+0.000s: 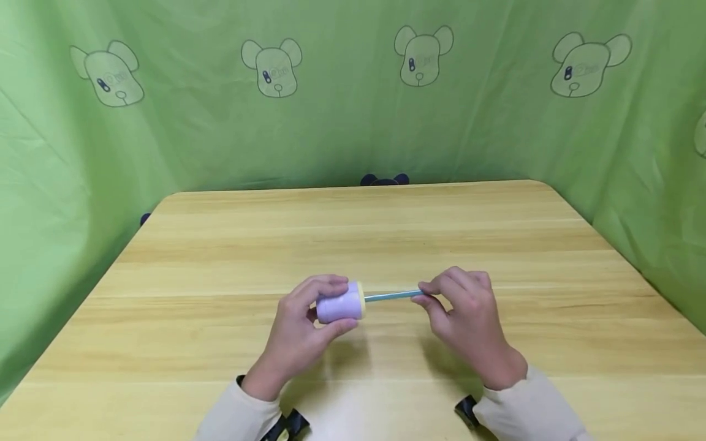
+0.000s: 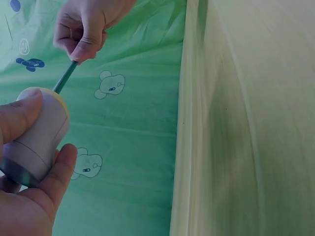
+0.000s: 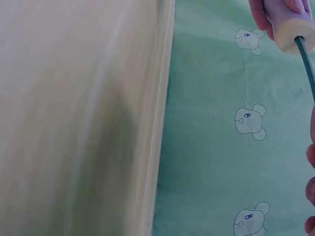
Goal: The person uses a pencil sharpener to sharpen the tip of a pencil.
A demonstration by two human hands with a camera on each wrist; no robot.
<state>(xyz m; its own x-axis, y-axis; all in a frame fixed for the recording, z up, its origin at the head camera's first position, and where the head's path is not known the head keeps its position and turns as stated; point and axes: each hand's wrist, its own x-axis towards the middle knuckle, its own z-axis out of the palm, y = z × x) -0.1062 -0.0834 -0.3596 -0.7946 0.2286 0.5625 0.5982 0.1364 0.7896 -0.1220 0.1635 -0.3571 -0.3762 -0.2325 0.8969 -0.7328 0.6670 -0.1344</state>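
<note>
A small lilac pencil sharpener (image 1: 337, 306) with a pale yellow end lies sideways in my left hand (image 1: 300, 327). That hand holds its barrel between the thumb and the fingers, above the table. A teal pencil (image 1: 393, 296) stands in the hole of the yellow end, as the right wrist view shows on the sharpener (image 3: 294, 32). With thumb and fingertips, my right hand (image 1: 469, 309) pinches the pencil's outer end. The pencil's tip is hidden inside the sharpener. In the left wrist view the sharpener (image 2: 42, 129) has a darker base.
Below both hands spreads a light wood-grain table (image 1: 353, 239) with rounded far corners. A green curtain (image 1: 342, 135) printed with bear faces hangs behind it and along the sides. Black straps (image 1: 467, 411) sit at both wrists by the pale sleeves.
</note>
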